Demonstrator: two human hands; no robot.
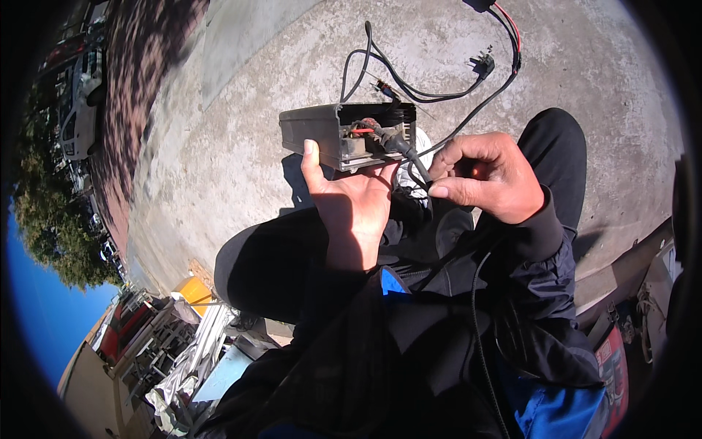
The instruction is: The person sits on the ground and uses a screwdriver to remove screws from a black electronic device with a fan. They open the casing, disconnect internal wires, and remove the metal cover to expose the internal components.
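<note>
A black box-shaped electrical casing (310, 133) rests on the palm of my left hand (352, 205), with the thumb up against its near side. The end toward the right is uncovered and shows a red wire (362, 132) and dusty inner parts (354, 148). A black cable (418, 159) with a thick sleeve comes out of that end. My right hand (497, 179) is closed, pinching this cable between thumb and fingers just right of the casing. What else its curled fingers hold, if anything, is hidden.
On the concrete ground (241, 110) beyond lie a looped black cord (398, 79) and a black plug (482, 66). A red and black wire pair (518, 51) runs at the upper right. My bent knees (559, 139) flank the work. Mixed clutter (197, 351) stands at lower left.
</note>
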